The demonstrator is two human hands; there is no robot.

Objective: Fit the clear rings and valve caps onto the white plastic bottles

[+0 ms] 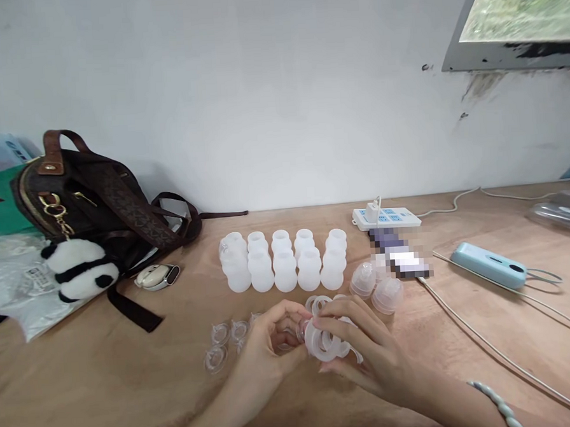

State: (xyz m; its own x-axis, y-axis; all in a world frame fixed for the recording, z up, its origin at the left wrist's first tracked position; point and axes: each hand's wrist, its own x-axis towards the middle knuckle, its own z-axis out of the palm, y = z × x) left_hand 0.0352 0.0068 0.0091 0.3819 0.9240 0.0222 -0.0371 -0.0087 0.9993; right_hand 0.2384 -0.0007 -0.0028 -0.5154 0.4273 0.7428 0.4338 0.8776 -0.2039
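My left hand is closed, its thumb and fingertips pinching a small clear plastic piece. My right hand is closed round a frosted white plastic ring, which meets the clear piece. More pale rings show behind and under the right fingers; I cannot tell whether they are held or lie on the table. Left of my hands lie several clear round plastic caps, partly covered by the left hand. Beyond stand rows of frosted white bottles with open necks. Several clear domed covers sit just past my right hand.
A brown backpack with a panda toy stands at the left, with a computer mouse beside it. A power strip, a blurred-out phone-like thing, a light blue device and a white cable occupy the right.
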